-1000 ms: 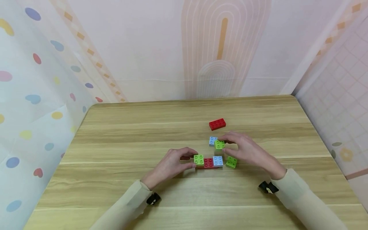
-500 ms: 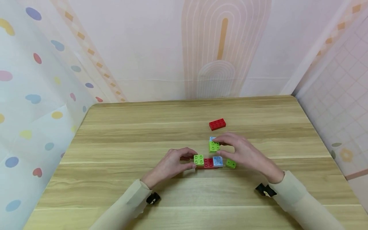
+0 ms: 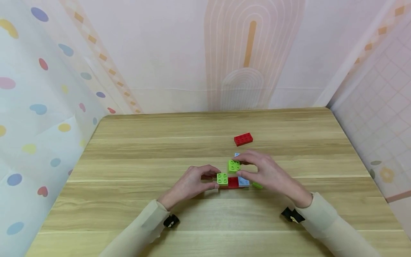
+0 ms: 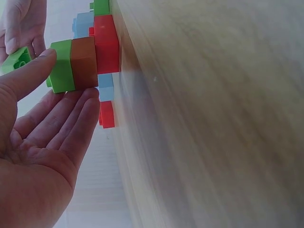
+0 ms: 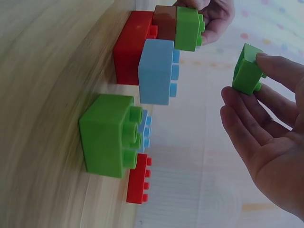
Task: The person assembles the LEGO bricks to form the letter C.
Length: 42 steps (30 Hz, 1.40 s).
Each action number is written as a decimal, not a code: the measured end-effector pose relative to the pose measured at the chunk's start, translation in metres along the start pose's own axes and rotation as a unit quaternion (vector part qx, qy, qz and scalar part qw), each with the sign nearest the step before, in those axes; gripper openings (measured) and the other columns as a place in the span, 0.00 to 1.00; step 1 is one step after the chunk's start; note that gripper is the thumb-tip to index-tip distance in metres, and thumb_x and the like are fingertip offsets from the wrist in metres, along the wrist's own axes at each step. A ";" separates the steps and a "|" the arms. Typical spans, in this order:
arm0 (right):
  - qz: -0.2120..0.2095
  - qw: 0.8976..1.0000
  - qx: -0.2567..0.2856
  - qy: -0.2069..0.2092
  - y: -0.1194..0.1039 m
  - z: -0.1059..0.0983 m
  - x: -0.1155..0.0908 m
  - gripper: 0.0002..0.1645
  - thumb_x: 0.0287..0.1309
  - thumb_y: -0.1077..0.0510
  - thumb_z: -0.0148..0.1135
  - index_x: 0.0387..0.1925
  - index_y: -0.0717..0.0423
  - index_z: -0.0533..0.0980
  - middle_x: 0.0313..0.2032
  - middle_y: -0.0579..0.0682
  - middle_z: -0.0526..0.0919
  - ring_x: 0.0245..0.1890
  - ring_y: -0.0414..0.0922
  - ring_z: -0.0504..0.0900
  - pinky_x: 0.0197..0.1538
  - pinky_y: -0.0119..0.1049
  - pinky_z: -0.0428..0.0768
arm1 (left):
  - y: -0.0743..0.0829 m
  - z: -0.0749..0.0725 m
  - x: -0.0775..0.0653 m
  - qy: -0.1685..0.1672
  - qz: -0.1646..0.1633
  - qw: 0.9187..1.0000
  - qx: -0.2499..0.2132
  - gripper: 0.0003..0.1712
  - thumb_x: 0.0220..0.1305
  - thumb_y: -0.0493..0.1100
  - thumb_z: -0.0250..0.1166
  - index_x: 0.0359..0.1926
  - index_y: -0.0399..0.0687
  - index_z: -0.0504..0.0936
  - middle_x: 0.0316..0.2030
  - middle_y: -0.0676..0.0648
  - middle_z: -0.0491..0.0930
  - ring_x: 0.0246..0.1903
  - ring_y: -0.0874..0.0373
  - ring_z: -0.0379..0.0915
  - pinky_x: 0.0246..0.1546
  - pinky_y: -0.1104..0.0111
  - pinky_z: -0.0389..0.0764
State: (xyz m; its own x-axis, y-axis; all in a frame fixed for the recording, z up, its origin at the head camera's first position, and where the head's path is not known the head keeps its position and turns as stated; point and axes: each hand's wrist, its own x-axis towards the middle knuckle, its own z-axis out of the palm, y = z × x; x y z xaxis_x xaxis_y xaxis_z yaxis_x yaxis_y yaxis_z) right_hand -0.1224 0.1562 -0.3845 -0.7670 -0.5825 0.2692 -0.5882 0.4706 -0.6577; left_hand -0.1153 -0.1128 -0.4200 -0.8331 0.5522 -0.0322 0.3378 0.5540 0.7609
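Below frame centre, the right grip (image 3: 271, 175) pinches a raised lime brick (image 3: 234, 166) near the red base brick (image 3: 233, 182); the left grip (image 3: 189, 185) holds the stacked green brick (image 3: 222, 179). Stacking seems in hand; placing next needs careful alignment.

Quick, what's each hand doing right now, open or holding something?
Left hand: closed, pinching the stacked green block atop the brown one.
Right hand: closed, holding the other green block in the air.

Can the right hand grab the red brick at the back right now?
Probably not yet: the right hand is pinching a green brick, so it looks busy. Nothing covers the red brick at the back, though.
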 end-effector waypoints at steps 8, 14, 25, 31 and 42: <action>-0.016 1.000 0.007 0.001 -0.003 0.003 0.003 0.23 0.55 0.54 0.71 0.53 0.49 0.79 0.50 0.40 0.80 0.48 0.37 0.78 0.51 0.38 0.79 | -0.002 0.001 0.001 0.005 0.007 1.000 -0.011 0.20 0.58 0.44 0.72 0.52 0.50 0.80 0.48 0.52 0.83 0.46 0.62 0.79 0.49 0.68 0.78; -0.013 1.000 0.023 -0.012 -0.005 0.006 0.004 0.23 0.56 0.53 0.71 0.54 0.46 0.78 0.49 0.37 0.79 0.48 0.37 0.78 0.51 0.41 0.79 | -0.002 0.001 0.001 0.005 0.005 1.000 -0.016 0.20 0.58 0.44 0.72 0.52 0.50 0.80 0.48 0.53 0.83 0.46 0.63 0.79 0.49 0.69 0.78; -0.033 0.999 0.040 -0.016 -0.005 0.012 0.006 0.23 0.55 0.55 0.72 0.53 0.46 0.79 0.47 0.35 0.79 0.47 0.34 0.78 0.48 0.44 0.81 | -0.002 0.001 0.001 0.005 0.004 1.000 -0.011 0.20 0.58 0.44 0.72 0.52 0.50 0.80 0.47 0.53 0.83 0.46 0.63 0.79 0.49 0.69 0.78; -0.043 0.998 0.038 -0.016 -0.006 0.015 0.007 0.22 0.56 0.54 0.71 0.53 0.46 0.79 0.47 0.34 0.80 0.47 0.35 0.77 0.47 0.39 0.80 | -0.002 0.002 0.001 0.012 0.008 1.000 -0.003 0.20 0.57 0.45 0.73 0.51 0.49 0.81 0.46 0.53 0.84 0.45 0.64 0.80 0.48 0.71 0.78; -0.048 0.998 0.022 -0.034 -0.006 0.019 0.009 0.21 0.58 0.55 0.69 0.54 0.46 0.79 0.48 0.35 0.79 0.48 0.38 0.77 0.48 0.42 0.79 | -0.001 0.001 0.001 0.008 0.005 1.000 -0.013 0.21 0.58 0.45 0.72 0.52 0.48 0.80 0.47 0.52 0.84 0.45 0.63 0.80 0.48 0.71 0.78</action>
State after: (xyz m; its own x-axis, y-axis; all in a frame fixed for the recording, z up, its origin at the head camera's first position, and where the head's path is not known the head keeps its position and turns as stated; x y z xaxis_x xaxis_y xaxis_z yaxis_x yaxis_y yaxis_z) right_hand -0.1213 0.1354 -0.3910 -0.6874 -0.6676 0.2859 -0.6453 0.3809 -0.6622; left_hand -0.1161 -0.1116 -0.4215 -0.8363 0.5481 -0.0147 0.3349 0.5319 0.7777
